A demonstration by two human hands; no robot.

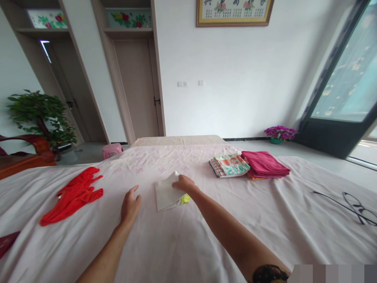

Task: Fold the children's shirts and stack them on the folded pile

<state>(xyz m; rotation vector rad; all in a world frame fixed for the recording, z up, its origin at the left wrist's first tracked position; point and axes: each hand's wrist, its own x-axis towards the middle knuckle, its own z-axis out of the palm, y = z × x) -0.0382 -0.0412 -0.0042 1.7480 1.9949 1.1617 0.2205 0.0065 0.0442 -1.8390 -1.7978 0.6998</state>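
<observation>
A folded white cloth (165, 193) with a yellow-green patch at its right corner lies at the middle of the bed-like covered surface. My right hand (184, 183) grips its upper right edge, pinching the fabric up a little; the fingertips are partly hidden. To the left of the cloth, my left hand (130, 204) hovers or rests apart from it, fingers spread and holding nothing. Farther left lies a crumpled red garment (72, 196). Right of the cloth sit a folded patterned cloth (232, 164), white with orange and green, and a folded magenta cloth (265, 164) on an orange one.
A pale pink sheet (235, 228) covers the surface. Eyeglasses (355, 208) lie at the right, and a dark red object (8, 243) at the left edge. Beyond stand a pink stool (112, 150), a potted plant (41, 114) and purple flowers (281, 133).
</observation>
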